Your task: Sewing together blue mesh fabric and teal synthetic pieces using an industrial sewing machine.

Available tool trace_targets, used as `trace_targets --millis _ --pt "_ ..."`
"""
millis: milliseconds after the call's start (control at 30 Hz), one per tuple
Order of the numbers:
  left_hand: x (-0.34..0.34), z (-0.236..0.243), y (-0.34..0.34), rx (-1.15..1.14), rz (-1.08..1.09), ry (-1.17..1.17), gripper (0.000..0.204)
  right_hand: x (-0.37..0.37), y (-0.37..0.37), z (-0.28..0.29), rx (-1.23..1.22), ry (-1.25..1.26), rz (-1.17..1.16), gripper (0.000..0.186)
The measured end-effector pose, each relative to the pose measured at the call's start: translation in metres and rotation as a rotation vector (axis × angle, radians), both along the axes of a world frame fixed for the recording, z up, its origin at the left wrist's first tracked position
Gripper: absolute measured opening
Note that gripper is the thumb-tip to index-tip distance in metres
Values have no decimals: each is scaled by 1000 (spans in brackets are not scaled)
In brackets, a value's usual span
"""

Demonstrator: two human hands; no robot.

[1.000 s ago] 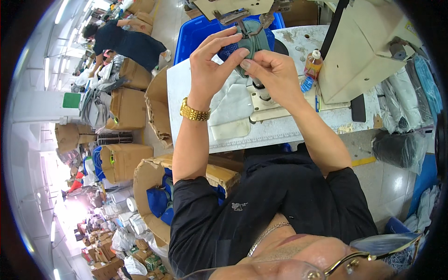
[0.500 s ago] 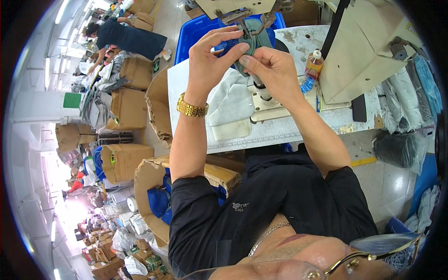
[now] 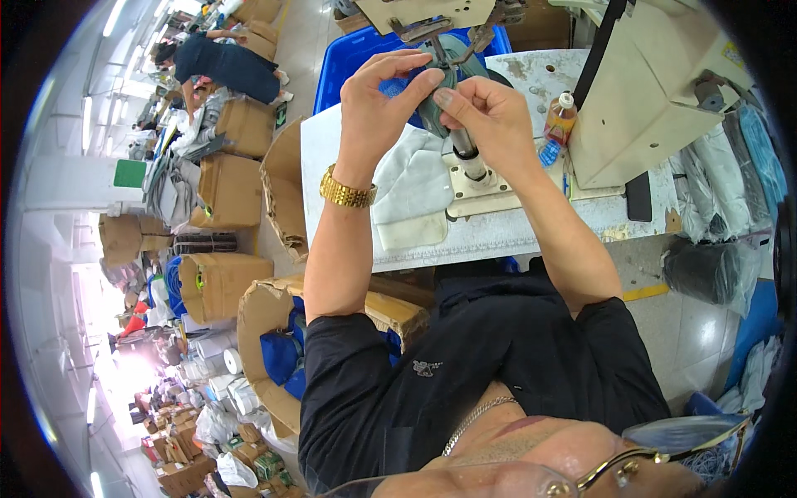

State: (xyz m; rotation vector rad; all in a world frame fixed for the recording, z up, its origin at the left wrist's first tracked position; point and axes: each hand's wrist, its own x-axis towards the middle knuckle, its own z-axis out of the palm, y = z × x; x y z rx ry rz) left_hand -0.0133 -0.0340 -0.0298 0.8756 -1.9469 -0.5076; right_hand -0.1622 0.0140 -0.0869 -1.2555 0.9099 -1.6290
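Under the needle and presser foot of a cream sewing machine is a grey-green fabric piece with blue mesh, partly hidden by my fingers. My left hand pinches its left side, thumb and fingertips close beside the foot. My right hand grips the piece from the right, lower down, thumb on top. The metal post of the machine stands below it. White fabric pieces lie on the worktable left of the post.
A blue crate sits behind the table. A bottle and phone lie near the machine's body. Open cartons stand at left. A co-worker bends over piled goods at upper left.
Both hands and the grey-green piece have shifted slightly up and away from me, showing more of the post. The co-worker's body and legs have shifted a little.
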Motion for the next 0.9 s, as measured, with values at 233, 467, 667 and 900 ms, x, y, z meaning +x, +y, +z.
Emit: trace_targets --millis 233,467,667,900 --pt "-2 -3 2 21 27 67 23 -5 -3 6 20 -44 18 25" --pt "-7 5 17 -5 152 -17 22 -7 -4 9 66 -73 -4 23" --pt "1 17 10 -655 68 -337 17 -4 9 -12 14 146 -9 21" --pt "6 12 10 -383 -80 -221 15 11 17 -25 -43 43 90 19"
